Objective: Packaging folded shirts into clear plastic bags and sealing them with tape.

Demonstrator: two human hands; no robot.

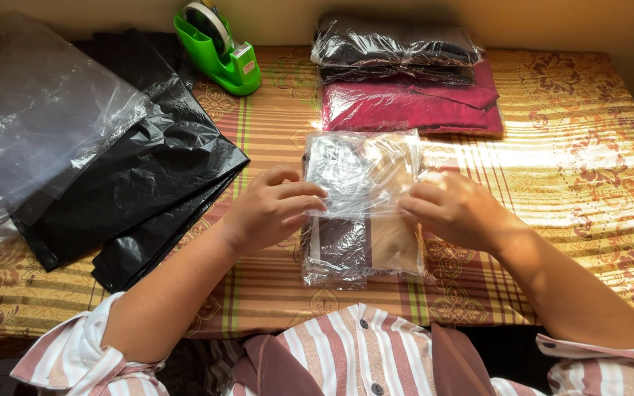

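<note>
On the table, spread with a gold patterned cloth, a clear bag holding folded beige fabric lay flat, just in front of the person. Both hands worked at its middle. The left hand rested on the bag's left edge, its fingers close together and lying flat across the plastic, the thumb raised above them; they appeared to press the film down so it stayed smooth against the fabric. The right hand met the bag from the right edge, fingers curled together over the film, seemingly pinning it down; whether the tips pinched a fold of plastic could not be told. Holding from both sides kept the slippery packet from sliding on the cloth.

Beyond the bag, nearly touching its far edge, sat a stack of similar packets, a maroon one beneath dark ones, set out of the hands' way yet within reach. A green tape dispenser stood at the far left of the stack, apart from it. To the left lay black bags, spread flat and overlapping, with clear sheeting partly over them, near the left hand but not touching it.
</note>
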